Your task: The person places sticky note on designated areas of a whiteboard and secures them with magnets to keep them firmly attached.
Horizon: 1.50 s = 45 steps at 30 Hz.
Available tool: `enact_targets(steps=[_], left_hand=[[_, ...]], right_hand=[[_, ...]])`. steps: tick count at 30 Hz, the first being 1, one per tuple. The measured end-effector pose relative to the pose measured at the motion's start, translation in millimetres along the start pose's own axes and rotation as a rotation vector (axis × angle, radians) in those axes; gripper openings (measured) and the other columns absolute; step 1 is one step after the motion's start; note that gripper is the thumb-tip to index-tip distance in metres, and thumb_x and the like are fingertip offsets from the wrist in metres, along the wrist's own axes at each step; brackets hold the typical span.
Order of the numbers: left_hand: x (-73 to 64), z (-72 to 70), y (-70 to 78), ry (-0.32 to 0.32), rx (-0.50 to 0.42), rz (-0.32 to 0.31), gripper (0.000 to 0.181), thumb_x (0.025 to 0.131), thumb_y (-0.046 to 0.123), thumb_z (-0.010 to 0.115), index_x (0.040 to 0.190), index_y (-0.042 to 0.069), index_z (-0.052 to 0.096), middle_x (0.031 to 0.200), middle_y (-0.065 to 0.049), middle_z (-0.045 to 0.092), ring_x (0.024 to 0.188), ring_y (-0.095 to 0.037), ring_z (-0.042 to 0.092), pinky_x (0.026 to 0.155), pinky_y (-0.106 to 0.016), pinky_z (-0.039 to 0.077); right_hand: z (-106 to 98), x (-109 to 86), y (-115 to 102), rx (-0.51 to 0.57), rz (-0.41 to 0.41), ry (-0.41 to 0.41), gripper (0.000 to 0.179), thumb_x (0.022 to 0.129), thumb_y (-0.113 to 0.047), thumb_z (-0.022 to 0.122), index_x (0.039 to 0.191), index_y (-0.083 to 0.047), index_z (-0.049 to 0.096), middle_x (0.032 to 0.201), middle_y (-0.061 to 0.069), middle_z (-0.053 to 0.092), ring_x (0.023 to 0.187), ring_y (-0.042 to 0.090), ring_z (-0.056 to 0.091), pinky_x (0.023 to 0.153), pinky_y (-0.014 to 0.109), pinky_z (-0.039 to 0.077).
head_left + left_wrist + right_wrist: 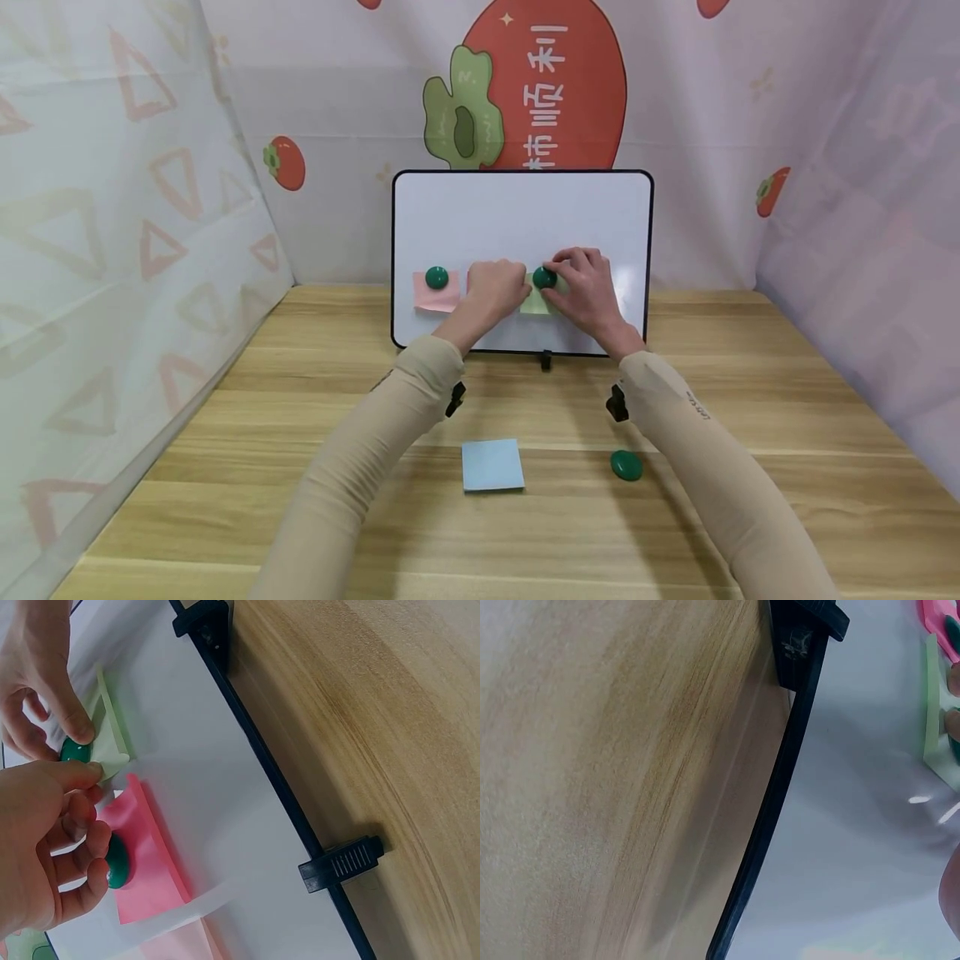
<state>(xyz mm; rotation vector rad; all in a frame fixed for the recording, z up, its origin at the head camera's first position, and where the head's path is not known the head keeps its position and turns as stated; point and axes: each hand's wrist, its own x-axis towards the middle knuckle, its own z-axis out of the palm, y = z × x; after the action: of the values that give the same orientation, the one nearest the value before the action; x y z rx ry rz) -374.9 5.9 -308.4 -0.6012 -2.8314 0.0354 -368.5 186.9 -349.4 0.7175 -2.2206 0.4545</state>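
On the whiteboard (517, 221), a light green sticky note (535, 303) lies under a round green magnet (544, 277). My right hand (588, 292) holds that magnet between thumb and fingers. My left hand (495, 287) pinches the side edge of the green note, its other fingers curled in front of a bright pink sticky note (154, 859). A second green magnet (117, 861) sits on the bright pink note, partly hidden by those fingers. Further left, a pale pink sticky note (427, 297) hangs under another green magnet (437, 277). In the right wrist view only fingertips (952, 724) show.
A light blue sticky note pad (492, 466) lies on the wooden table (555, 542) between my forearms. A loose green magnet (626, 465) is near the right forearm. Black clips (341, 862) support the board's lower edge. Patterned cloth (337, 217) hangs behind and at both sides.
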Motion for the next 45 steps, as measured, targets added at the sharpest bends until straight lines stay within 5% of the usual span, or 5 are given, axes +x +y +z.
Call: enact_targets(steps=[13,25,38,45], left_hand=[[-5.4,7.2,0.6,0.111,-0.043,0.003,0.030,0.098,0.035,0.060,0.121,0.017,0.057,0.064,0.002,0.057,0.053,-0.014,0.047,0.045,-0.030,0.037],[-17.7,8.1,-1.2,0.115,-0.020,0.040,0.035,0.098,0.043,0.059,0.125,0.020,0.058,0.056,0.004,0.049,0.047,-0.011,0.039,0.044,-0.025,0.030],[-32.7,15.4,-18.3,0.105,-0.211,0.067,0.029,0.098,0.037,0.061,0.119,0.019,0.068,0.070,0.002,0.064,0.052,-0.011,0.044,0.046,-0.022,0.027],[-52.8,8.1,-31.9,0.040,-0.269,0.072,0.034,0.095,0.044,0.064,0.120,0.021,0.069,0.087,0.003,0.071,0.067,-0.011,0.059,0.049,-0.023,0.041]], right_hand=[[-3.7,0.1,-4.2,-0.018,0.033,-0.038,0.038,0.085,-0.015,0.078,0.119,-0.002,0.070,0.120,0.017,0.060,0.112,0.037,0.047,0.096,0.054,0.039],[-9.8,-6.5,-7.2,0.007,0.034,-0.058,0.038,0.087,-0.017,0.076,0.122,-0.003,0.068,0.122,0.017,0.059,0.114,0.037,0.046,0.098,0.055,0.038],[-20.6,-23.7,-9.9,0.022,0.064,-0.158,0.041,0.087,-0.023,0.076,0.123,-0.005,0.068,0.121,0.018,0.059,0.112,0.038,0.048,0.095,0.056,0.040],[-32.2,-33.0,-10.7,0.054,0.094,-0.260,0.044,0.087,-0.028,0.077,0.124,-0.007,0.068,0.122,0.016,0.059,0.111,0.036,0.048,0.093,0.053,0.042]])
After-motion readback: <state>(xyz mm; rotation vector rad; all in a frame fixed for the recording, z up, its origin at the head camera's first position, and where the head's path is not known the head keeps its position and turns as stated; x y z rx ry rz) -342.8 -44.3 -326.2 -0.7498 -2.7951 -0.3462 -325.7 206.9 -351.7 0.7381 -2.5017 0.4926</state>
